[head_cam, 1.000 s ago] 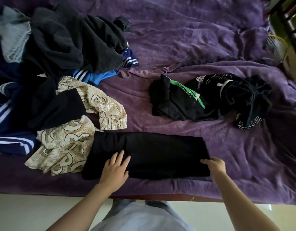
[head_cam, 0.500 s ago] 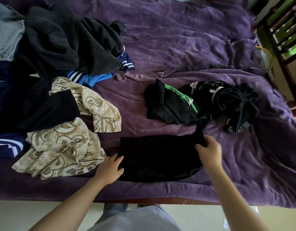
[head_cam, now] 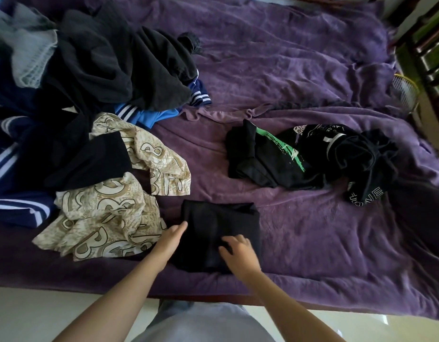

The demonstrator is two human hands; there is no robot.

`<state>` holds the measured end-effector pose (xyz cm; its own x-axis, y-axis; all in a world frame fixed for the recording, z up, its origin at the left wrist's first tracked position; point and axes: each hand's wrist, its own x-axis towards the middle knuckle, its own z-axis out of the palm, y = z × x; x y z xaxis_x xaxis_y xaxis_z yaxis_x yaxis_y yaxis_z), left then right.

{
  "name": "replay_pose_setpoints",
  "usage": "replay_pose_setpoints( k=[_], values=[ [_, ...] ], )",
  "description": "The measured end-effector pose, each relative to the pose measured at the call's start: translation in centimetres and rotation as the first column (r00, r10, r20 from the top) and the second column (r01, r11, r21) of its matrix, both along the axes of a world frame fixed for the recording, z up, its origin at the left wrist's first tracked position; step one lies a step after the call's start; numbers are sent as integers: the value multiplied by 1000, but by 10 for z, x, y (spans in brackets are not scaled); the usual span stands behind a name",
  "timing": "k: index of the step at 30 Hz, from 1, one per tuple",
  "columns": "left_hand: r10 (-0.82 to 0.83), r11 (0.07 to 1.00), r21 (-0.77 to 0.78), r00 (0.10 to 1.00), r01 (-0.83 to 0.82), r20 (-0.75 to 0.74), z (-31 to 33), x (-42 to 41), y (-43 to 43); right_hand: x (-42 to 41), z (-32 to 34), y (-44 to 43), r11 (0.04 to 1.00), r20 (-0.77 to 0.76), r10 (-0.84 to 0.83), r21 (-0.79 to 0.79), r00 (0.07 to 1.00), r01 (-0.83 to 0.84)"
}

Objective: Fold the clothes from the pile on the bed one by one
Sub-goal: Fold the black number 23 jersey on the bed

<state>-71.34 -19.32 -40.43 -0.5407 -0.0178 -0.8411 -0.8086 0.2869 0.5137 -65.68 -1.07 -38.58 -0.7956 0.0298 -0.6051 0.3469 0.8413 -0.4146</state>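
a bed (head_cam: 300,70) under a wrinkled purple blanket carries everything. a pile of clothes (head_cam: 95,77) covers its left side, with a beige patterned garment (head_cam: 107,218) spread at the pile's near end. just beside that, by the front edge, lies a folded black garment (head_cam: 221,223). farther right sit black printed clothes (head_cam: 300,156).

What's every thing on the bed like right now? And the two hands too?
black garment, folded small, lying flat
left hand, fingers straight, touching its left edge
right hand, fingers bent onto it, grip unclear
pile, heaped, unfolded
beige patterned garment, crumpled
green-print black clothes, loosely bunched
purple blanket, wrinkled
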Motion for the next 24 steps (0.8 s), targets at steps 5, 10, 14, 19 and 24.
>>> replay_pose_setpoints(
  k=[5,10,14,19,24],
  values=[
    [-640,719,-606,666,341,-384,1,23,11,17,-12,37,917,155,328,183,932,-354],
    [-979,127,-842,-73,524,-192,1,41,29,23,-31,35,832,240,450,238,860,-501],
    [-1000,-1,-774,-21,633,-16,-11,35,28,26,-47,31,814,271,447,271,852,-513],
    [-997,-67,-673,-28,736,69,-40,30,22,20,-61,28,800,232,446,330,865,-501],
    [-998,-57,-667,-22,743,60,-51,26,21,19,-70,28,787,162,461,381,873,-486]
  ],
)
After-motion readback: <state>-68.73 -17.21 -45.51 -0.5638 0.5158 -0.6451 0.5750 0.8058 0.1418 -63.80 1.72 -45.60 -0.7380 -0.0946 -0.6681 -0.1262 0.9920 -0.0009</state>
